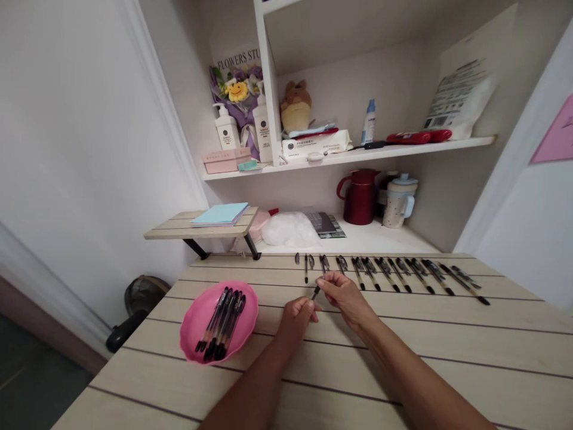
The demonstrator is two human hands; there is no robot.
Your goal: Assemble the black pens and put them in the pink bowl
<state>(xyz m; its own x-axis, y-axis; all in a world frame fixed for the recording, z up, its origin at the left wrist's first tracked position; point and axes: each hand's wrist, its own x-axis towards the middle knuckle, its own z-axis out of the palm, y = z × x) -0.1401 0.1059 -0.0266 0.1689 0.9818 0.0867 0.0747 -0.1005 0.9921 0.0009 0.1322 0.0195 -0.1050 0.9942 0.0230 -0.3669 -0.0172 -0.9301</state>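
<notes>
Black and slim, a pen (316, 292) sits between the two hands above the middle of the table (416, 364), its long axis slanting from near left to far right, both ends hidden by fingers. The right hand (341, 292) pinches its far part between thumb and fingertips; the left hand (299, 315) curls closed around its near part. Just beyond the hands, a row of pens (387, 276) with loose caps (342, 263) beside them stretches rightward near the table's far edge, most slanting from far left to near right. Planks show in the gap between the left hand and the pink bowl (188, 319), and more widely right of the right forearm. That scalloped bowl, at left, holds a bunch of pens leaning far right. Farther back stand a red jug (359, 200) and a lidded cup (398, 203), their contents hidden.
</notes>
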